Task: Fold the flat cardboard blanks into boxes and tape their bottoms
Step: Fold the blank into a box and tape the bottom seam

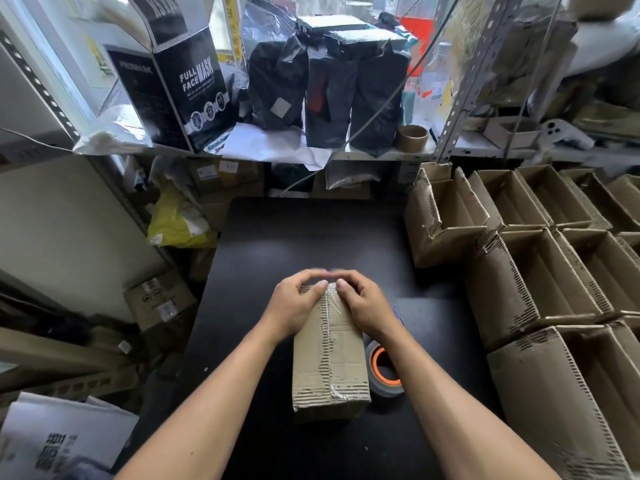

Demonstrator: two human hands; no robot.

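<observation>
**Box at the table's near middle**

A cardboard box (pixel 329 358) lies on the table (pixel 311 237), near its front edge. Both hands, left (pixel 294 306) and right (pixel 367 306), rest on the box's far end. A tape roll (pixel 384 372) sits touching the box's right side. Folded boxes (pixel 540 271) crowd beyond the right edge.

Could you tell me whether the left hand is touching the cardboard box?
Touching: the head view shows the left hand resting on the cardboard box.
</observation>
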